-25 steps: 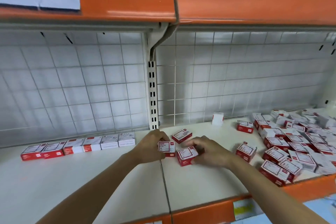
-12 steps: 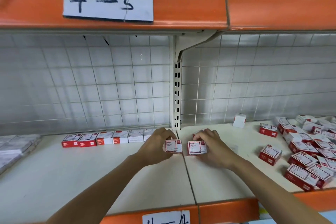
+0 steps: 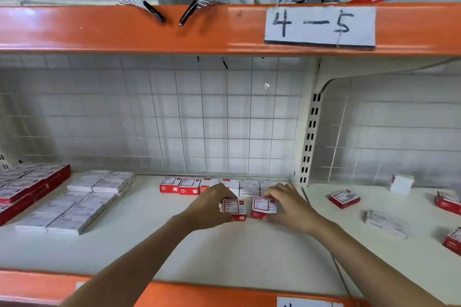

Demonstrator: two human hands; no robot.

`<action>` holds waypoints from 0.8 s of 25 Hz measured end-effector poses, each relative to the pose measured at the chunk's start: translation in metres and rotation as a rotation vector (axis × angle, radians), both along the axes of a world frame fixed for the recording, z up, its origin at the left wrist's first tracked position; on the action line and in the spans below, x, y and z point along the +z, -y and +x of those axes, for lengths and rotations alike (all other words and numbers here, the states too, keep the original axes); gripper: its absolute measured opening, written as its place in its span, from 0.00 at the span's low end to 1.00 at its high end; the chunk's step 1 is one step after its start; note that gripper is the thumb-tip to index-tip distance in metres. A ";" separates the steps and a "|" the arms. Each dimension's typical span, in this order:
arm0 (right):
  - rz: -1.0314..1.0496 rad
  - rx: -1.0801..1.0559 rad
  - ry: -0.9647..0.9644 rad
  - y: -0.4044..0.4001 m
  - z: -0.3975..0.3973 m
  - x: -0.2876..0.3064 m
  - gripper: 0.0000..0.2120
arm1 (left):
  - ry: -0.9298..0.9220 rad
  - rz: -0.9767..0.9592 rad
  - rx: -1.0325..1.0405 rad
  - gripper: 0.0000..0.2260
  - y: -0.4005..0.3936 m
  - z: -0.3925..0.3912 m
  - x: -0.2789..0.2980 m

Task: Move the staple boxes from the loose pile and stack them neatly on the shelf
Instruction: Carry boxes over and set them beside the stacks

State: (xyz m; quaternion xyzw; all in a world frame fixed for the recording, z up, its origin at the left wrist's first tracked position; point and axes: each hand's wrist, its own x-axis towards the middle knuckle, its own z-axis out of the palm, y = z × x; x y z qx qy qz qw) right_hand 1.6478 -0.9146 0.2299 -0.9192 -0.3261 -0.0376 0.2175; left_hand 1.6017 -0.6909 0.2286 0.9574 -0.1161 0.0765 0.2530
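1. Two hands work over the middle of the shelf [image 3: 224, 257], each holding one staple box.
2. Left hand [image 3: 210, 208] has its fingers curled round the left staple box [image 3: 234, 208], thumb side toward the camera; the box is red and white and sits at or just above the shelf board.
3. Right hand [image 3: 290, 204] grips the right staple box [image 3: 264, 205] in the same way, fingers wrapped over its far side.
4. Both held boxes are just beside each other, with a narrow gap between them, directly in front of the back row.
5. That row of staple boxes [image 3: 189, 185] lies flat along the back edge of the shelf, box touching box, partly hidden behind the hands.
6. Loose staple boxes [image 3: 344, 198] lie scattered toward the right end of the shelf, well apart from one another, past the slotted upright [image 3: 310, 137].
7. White flat packs [image 3: 82, 203] lie in neat rows near the left end, with red-edged packs [image 3: 30, 182] stacked at the far left edge.
8. Overhead, the orange beam [image 3: 124, 30] carries a paper label [image 3: 320, 25] reading "4-5".
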 end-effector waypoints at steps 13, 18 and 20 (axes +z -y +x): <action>0.033 0.039 -0.117 -0.140 -0.006 -0.016 0.23 | 0.004 -0.075 0.225 0.21 -0.132 -0.027 -0.009; 0.015 0.008 -0.086 -0.167 -0.004 -0.019 0.23 | 0.007 -0.089 0.311 0.19 -0.148 -0.022 -0.011; 0.016 -0.028 -0.075 -0.175 -0.005 -0.018 0.23 | 0.022 -0.109 0.323 0.21 -0.151 -0.019 -0.011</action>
